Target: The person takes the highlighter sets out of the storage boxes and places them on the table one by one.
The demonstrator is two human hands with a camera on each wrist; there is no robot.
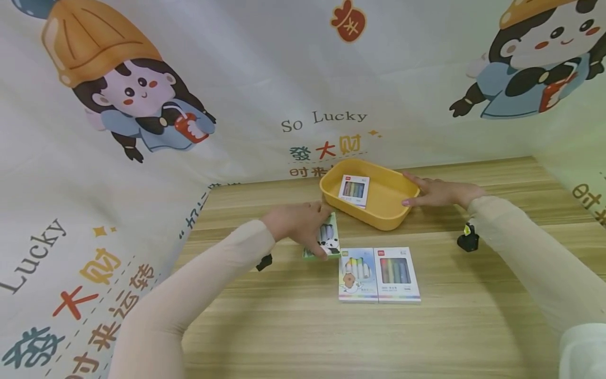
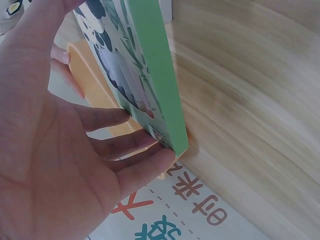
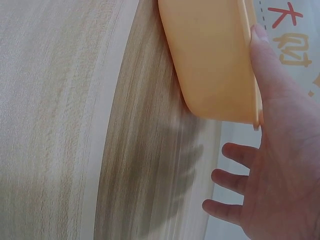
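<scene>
My left hand [image 1: 300, 223] holds a flat green-edged box [image 1: 333, 238] with a panda print, left of a yellow plastic basket [image 1: 393, 223]. In the left wrist view the box [image 2: 155, 60] is tilted, its side edge against the fingertips. At the basket's right end, my right hand [image 1: 437, 192] grips the rim, the thumb over it. The right wrist view has the other fingers [image 3: 230, 180] spread loosely off the basket; the index finger is hidden there. Inside the basket lies a white box [image 1: 354, 190] with coloured sticks behind its window.
Two more boxes lie side by side on the wooden table [image 1: 293, 326]: a blue bear-print one [image 1: 357, 276] and a white one [image 1: 397, 273] with a window of coloured sticks. A printed cloth [image 1: 265, 95] hangs behind the table and along its sides.
</scene>
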